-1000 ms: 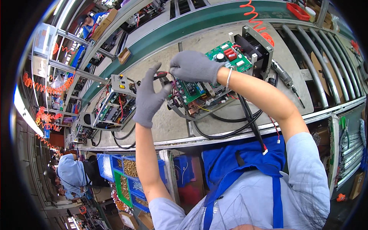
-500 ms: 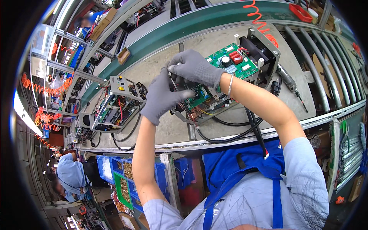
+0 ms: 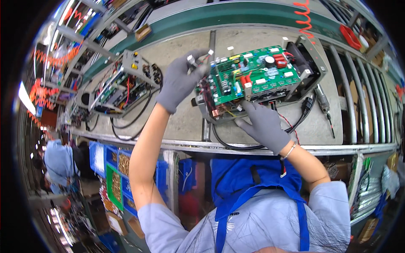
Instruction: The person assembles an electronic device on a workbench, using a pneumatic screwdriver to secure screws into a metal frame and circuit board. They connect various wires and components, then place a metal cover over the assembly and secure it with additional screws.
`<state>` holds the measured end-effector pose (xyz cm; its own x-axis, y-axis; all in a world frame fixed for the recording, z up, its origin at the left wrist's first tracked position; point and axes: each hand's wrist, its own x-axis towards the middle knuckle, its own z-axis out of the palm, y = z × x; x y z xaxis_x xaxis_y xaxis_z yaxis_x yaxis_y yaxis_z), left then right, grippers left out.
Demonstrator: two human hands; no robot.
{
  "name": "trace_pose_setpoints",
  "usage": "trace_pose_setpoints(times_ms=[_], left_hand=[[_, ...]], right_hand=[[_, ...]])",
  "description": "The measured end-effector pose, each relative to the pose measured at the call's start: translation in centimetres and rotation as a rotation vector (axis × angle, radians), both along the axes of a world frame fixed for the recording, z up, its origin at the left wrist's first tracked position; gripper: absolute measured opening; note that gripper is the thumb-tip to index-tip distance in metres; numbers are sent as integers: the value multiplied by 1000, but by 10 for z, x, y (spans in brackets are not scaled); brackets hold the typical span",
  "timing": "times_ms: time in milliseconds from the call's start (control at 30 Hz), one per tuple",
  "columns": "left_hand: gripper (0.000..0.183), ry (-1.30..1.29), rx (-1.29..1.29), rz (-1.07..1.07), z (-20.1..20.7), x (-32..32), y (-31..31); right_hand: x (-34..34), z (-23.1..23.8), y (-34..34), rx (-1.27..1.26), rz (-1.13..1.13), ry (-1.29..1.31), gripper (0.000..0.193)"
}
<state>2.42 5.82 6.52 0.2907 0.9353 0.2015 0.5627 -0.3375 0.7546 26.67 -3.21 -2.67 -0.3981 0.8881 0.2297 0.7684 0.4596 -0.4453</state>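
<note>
My left hand point(image 3: 179, 84), in a grey glove, is closed around thin wires with white plug connectors point(image 3: 190, 58) at the left end of an electronic unit. The unit carries a green circuit board point(image 3: 256, 69) with red parts, a round capacitor and white posts, and a black fan housing point(image 3: 297, 63) at its right end. My right hand point(image 3: 265, 127), gloved too, is at the unit's near side, thumb apart from the fingers. Its fingertips reach beneath the board's near edge, close to a small white connector point(image 3: 239, 108); nothing shows in its grip.
A screwdriver-shaped power tool point(image 3: 322, 101) lies right of the unit, beside a black power plug point(image 3: 308, 105). A second open unit point(image 3: 122, 86) stands left on the bench. Rollers point(image 3: 356, 92) are at the right; blue bins point(image 3: 98, 158) of small parts hang below the bench, left.
My hands were together over the unit's left end. The right has moved down to the near side; the left has stayed near that end, with the white connectors now in sight. The view has shifted.
</note>
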Motion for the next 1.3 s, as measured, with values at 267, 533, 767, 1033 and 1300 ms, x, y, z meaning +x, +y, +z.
trace_pose_setpoints(times_ms=[267,533,767,1033,1300], left_hand=[[36,-300,38,18,-31,4,10],[64,-507,142,21,-19,-17,-27],[44,-493,301,920,-145,34,-148],[79,-160,99,618,-136,100,-150],[56,-684,-170,724,-123,115,-133]], right_hand=[[-46,18,-8,178,224,6,20],[-40,102,71,147,155,152,29],[-31,61,123,-58,111,495,33],[-29,62,116,-84,86,495,35],[-34,81,110,153,131,254,31]])
